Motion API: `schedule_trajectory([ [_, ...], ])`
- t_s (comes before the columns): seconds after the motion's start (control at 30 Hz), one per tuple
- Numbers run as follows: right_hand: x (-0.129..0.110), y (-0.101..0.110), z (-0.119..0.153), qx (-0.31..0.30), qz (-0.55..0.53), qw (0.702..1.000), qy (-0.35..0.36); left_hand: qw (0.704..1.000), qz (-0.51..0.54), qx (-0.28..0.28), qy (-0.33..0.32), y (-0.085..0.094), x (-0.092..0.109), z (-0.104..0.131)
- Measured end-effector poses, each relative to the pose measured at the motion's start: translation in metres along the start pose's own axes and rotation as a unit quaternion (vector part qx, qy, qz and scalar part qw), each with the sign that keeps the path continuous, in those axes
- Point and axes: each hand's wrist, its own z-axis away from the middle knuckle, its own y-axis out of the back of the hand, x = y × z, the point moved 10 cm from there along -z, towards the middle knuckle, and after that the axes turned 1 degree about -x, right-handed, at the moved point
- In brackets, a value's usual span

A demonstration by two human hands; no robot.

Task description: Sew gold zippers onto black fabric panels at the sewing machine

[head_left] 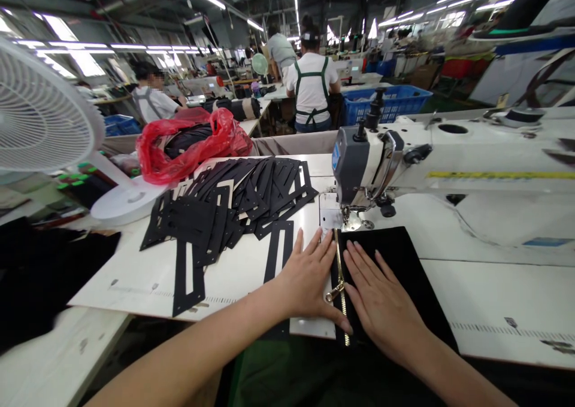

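A gold-toothed zipper on black tape runs along the left edge of a black fabric panel, its slider and pull tab between my hands. My left hand lies flat with fingers spread, touching the zipper tape, its thumb across the lower teeth. Flat on the panel just right of the teeth rests my right hand, fingers stretched out. The zipper's far end reaches the presser foot of a white sewing machine. Partly under my left forearm lies a black frame-shaped piece.
Many black slotted pieces are heaped on the white table to the left. Behind them sit a red plastic bag and a white fan. A blue crate and co-workers are farther back.
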Motion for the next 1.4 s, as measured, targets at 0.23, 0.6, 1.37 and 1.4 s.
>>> schedule_trajectory([
  [0.23,0.005,0.003,0.002,0.002,-0.005,1.000,-0.006,0.993,0.002,0.106,-0.049,0.012,0.031,0.035],
  [0.6,0.033,0.024,-0.029,0.061,0.031,0.998,-0.012,0.998,0.033,0.044,-0.033,0.024,0.000,-0.004],
  [1.37,0.158,-0.007,-0.013,-0.069,0.117,0.944,-0.301,0.999,0.036,-0.016,-0.013,-0.002,-0.002,-0.007],
  [1.4,0.150,-0.002,-0.016,-0.062,0.144,0.949,-0.275,0.999,0.035,-0.016,-0.012,-0.002,-0.003,-0.007],
])
